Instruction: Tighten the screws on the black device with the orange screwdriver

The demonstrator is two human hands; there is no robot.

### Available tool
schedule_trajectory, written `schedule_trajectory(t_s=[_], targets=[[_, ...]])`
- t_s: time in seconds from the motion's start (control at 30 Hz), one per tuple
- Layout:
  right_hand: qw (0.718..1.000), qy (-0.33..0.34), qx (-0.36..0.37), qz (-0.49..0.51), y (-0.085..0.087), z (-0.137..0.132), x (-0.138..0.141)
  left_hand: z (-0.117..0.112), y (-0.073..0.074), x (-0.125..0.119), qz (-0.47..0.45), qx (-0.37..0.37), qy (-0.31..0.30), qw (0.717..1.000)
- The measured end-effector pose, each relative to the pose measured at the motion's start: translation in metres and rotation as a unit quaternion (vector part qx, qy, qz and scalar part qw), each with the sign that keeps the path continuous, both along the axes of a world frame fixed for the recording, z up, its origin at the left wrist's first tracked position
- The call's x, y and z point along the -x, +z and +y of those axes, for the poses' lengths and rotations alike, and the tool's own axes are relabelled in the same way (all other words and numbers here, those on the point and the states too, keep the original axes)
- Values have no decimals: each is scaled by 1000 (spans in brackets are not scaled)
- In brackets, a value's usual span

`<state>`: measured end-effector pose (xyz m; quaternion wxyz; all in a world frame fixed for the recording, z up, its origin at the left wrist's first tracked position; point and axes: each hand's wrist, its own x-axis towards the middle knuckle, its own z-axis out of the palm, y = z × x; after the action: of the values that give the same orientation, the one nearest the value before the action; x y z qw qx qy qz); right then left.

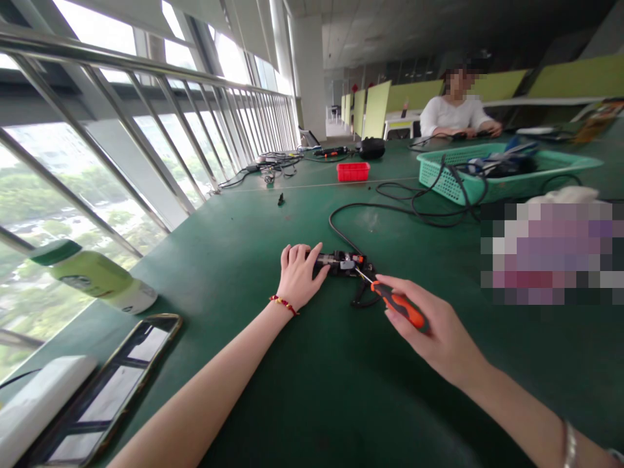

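An opened black corded device (347, 263) lies on the green table, with its inner parts showing: a grey block, a bit of orange and thin wires. My left hand (299, 270) rests over its left end, fingers curled round the casing and thumb along the near side. In my right hand (433, 325) is an orange and black screwdriver (400, 305), gripped by its handle. Its shaft points up and left, with the tip at the wires and parts inside the device; whether it touches a screw is too small to tell. A black cable runs from the device's far side.
A green basket (453, 185) with cables and tools stands at the back right, a red tray (353, 172) at the back middle. Left are a bottle (97, 276), a phone (117, 390) and a white block (49, 403). Another person (455, 117) sits across the table.
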<state>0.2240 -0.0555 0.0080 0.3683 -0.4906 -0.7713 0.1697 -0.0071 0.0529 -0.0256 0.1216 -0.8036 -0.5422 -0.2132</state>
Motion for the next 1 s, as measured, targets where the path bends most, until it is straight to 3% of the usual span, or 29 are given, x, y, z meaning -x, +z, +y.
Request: schedule_trajectory(t_s=[0.1, 0.27, 0.33, 0.5, 0.8, 1.0], targets=[[997, 20, 54, -42, 2, -1, 4, -2, 7, 1, 38, 6, 0, 999], [993, 46, 66, -92, 0, -1, 7, 0, 20, 3, 77, 75, -41, 993], [992, 53, 70, -93, -1, -1, 6, -1, 24, 3, 83, 105, -31, 991], [989, 77, 104, -70, 2, -1, 6, -17, 29, 22, 84, 146, 99, 981], [983, 105, 132, -75, -2, -2, 9, -36, 38, 101, 41, 73, 364, 927], [978, 103, 170, -71, -7, 1, 7, -38, 42, 125, -3, -5, 415, 910]])
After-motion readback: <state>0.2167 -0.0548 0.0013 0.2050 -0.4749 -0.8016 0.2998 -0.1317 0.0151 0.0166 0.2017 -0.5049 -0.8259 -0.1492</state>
